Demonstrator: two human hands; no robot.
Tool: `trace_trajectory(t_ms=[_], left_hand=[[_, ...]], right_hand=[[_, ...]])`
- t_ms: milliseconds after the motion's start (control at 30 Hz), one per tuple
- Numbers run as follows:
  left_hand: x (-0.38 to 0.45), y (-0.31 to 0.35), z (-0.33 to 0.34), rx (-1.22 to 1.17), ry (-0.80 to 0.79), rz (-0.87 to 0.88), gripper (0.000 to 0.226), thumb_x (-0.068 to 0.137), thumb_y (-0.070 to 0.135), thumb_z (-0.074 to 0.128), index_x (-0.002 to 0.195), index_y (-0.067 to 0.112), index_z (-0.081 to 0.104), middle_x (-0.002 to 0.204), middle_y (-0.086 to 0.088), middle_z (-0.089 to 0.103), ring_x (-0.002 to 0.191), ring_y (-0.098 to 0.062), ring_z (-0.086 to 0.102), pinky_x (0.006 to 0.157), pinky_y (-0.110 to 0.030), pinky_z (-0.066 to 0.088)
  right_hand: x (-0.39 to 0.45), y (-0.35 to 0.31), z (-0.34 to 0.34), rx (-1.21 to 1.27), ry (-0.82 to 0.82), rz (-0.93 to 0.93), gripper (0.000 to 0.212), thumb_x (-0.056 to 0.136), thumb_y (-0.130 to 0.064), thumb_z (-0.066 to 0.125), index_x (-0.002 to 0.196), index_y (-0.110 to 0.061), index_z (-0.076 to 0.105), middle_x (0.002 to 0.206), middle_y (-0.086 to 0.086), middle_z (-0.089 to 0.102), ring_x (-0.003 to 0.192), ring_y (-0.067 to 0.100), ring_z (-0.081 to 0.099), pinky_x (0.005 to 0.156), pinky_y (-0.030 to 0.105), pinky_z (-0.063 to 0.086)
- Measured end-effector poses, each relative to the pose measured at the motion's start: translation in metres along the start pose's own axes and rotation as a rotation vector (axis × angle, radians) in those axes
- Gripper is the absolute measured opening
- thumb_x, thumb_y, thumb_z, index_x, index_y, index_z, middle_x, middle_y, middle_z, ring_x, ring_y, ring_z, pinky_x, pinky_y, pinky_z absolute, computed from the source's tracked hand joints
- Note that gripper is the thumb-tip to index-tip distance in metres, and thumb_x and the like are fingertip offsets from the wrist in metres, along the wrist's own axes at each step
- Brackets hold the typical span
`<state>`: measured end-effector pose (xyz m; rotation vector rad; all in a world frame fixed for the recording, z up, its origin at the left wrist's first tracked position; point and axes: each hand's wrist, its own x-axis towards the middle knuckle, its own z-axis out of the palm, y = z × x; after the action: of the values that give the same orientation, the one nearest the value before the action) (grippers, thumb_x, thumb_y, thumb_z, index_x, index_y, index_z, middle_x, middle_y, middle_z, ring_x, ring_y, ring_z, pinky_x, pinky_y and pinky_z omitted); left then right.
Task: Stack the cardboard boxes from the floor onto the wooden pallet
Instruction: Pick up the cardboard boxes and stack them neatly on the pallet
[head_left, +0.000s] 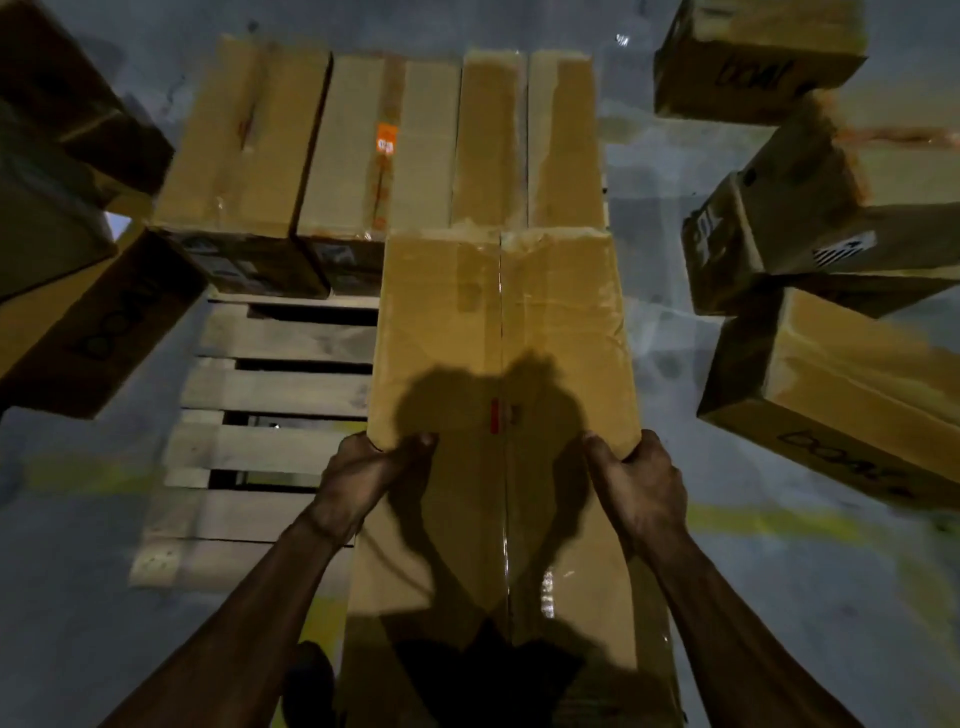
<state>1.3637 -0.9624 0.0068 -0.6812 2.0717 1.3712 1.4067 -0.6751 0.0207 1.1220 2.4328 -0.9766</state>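
I hold a long taped cardboard box (498, 322) in front of me, over the right part of the wooden pallet (270, 395). My left hand (363, 478) grips its left edge with the thumb on top. My right hand (644, 483) grips its right edge the same way. The box's far end reaches the row of boxes (363, 145) standing on the back of the pallet. Whether the held box rests on the pallet is hidden beneath it.
Bare pallet slats show to the left of the held box. Loose cardboard boxes (831, 228) lie on the grey floor at the right, and more boxes (78, 291) crowd the left. Yellow floor markings (779, 525) run under my arms.
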Motion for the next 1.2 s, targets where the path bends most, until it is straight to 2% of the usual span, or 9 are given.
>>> trace_trajectory(t_ms=[167, 433, 533, 600, 733, 800, 900, 1133, 1200], left_hand=[[0.058, -0.025, 0.05, -0.038, 0.007, 0.002, 0.07, 0.047, 0.074, 0.085, 0.098, 0.026, 0.078, 0.091, 0.004, 0.079, 0.09, -0.025, 0.075, 0.087, -0.051, 0.059], [0.13, -0.038, 0.094, 0.079, 0.08, 0.04, 0.056, 0.051, 0.076, 0.076, 0.086, 0.033, 0.067, 0.097, 0.003, 0.075, 0.093, -0.025, 0.07, 0.088, -0.047, 0.059], [0.148, -0.04, 0.102, 0.089, 0.107, 0.039, 0.038, 0.065, 0.065, 0.081, 0.076, 0.034, 0.061, 0.089, 0.005, 0.071, 0.094, -0.026, 0.069, 0.09, -0.046, 0.058], [0.158, -0.04, 0.106, 0.094, 0.117, 0.035, 0.034, 0.072, 0.06, 0.08, 0.078, 0.032, 0.062, 0.087, 0.006, 0.068, 0.095, -0.026, 0.068, 0.091, -0.044, 0.057], [0.175, -0.043, 0.115, 0.08, 0.093, 0.022, 0.073, 0.054, 0.072, 0.077, 0.108, 0.023, 0.072, 0.098, 0.001, 0.076, 0.092, -0.025, 0.072, 0.088, -0.046, 0.059], [0.181, -0.043, 0.119, 0.063, 0.078, 0.023, 0.063, 0.056, 0.067, 0.079, 0.103, 0.026, 0.071, 0.097, 0.003, 0.076, 0.091, -0.022, 0.072, 0.088, -0.046, 0.059], [0.188, -0.041, 0.125, 0.095, 0.104, 0.032, 0.055, 0.067, 0.06, 0.08, 0.109, 0.027, 0.069, 0.1, 0.001, 0.074, 0.093, -0.023, 0.07, 0.09, -0.045, 0.058], [0.201, -0.037, 0.128, 0.031, 0.139, 0.056, 0.069, 0.057, 0.064, 0.077, 0.112, 0.022, 0.068, 0.106, -0.001, 0.073, 0.099, -0.024, 0.067, 0.093, -0.045, 0.056], [0.205, -0.042, 0.127, 0.023, 0.121, 0.077, 0.058, 0.062, 0.061, 0.079, 0.106, 0.025, 0.07, 0.104, 0.002, 0.075, 0.099, -0.02, 0.07, 0.095, -0.044, 0.056]], right_hand=[[0.066, 0.038, 0.034, 0.015, 0.0, -0.007, 0.07, 0.084, -0.068, 0.057, 0.131, -0.017, 0.052, 0.115, 0.012, 0.064, 0.103, 0.037, 0.06, 0.089, 0.045, 0.05], [0.136, 0.061, 0.079, 0.051, 0.012, -0.003, 0.074, 0.078, -0.074, 0.054, 0.123, -0.016, 0.056, 0.112, 0.013, 0.065, 0.1, 0.037, 0.06, 0.086, 0.045, 0.05], [0.152, 0.064, 0.087, 0.067, 0.018, -0.017, 0.069, 0.081, -0.071, 0.057, 0.122, -0.016, 0.057, 0.111, 0.012, 0.065, 0.1, 0.036, 0.059, 0.084, 0.042, 0.048], [0.16, 0.066, 0.09, 0.084, 0.02, -0.009, 0.064, 0.085, -0.066, 0.059, 0.123, -0.015, 0.057, 0.112, 0.013, 0.064, 0.101, 0.036, 0.059, 0.08, 0.038, 0.045], [0.173, 0.071, 0.096, 0.112, 0.013, 0.001, 0.063, 0.086, -0.064, 0.06, 0.125, -0.015, 0.055, 0.115, 0.013, 0.063, 0.102, 0.036, 0.058, 0.079, 0.037, 0.043], [0.18, 0.071, 0.097, 0.113, 0.016, 0.002, 0.062, 0.086, -0.063, 0.06, 0.124, -0.015, 0.056, 0.115, 0.013, 0.063, 0.103, 0.036, 0.057, 0.078, 0.037, 0.042], [0.19, 0.069, 0.098, 0.112, 0.026, -0.011, 0.062, 0.085, -0.064, 0.059, 0.124, -0.016, 0.056, 0.114, 0.012, 0.064, 0.102, 0.037, 0.058, 0.082, 0.04, 0.046], [0.208, 0.055, 0.103, 0.073, -0.036, -0.033, 0.087, 0.074, -0.08, 0.052, 0.133, -0.016, 0.049, 0.117, 0.012, 0.061, 0.103, 0.036, 0.059, 0.084, 0.041, 0.049], [0.213, 0.052, 0.105, 0.06, -0.058, -0.022, 0.086, 0.079, -0.08, 0.054, 0.138, -0.018, 0.042, 0.12, 0.012, 0.059, 0.105, 0.037, 0.059, 0.087, 0.045, 0.05]])
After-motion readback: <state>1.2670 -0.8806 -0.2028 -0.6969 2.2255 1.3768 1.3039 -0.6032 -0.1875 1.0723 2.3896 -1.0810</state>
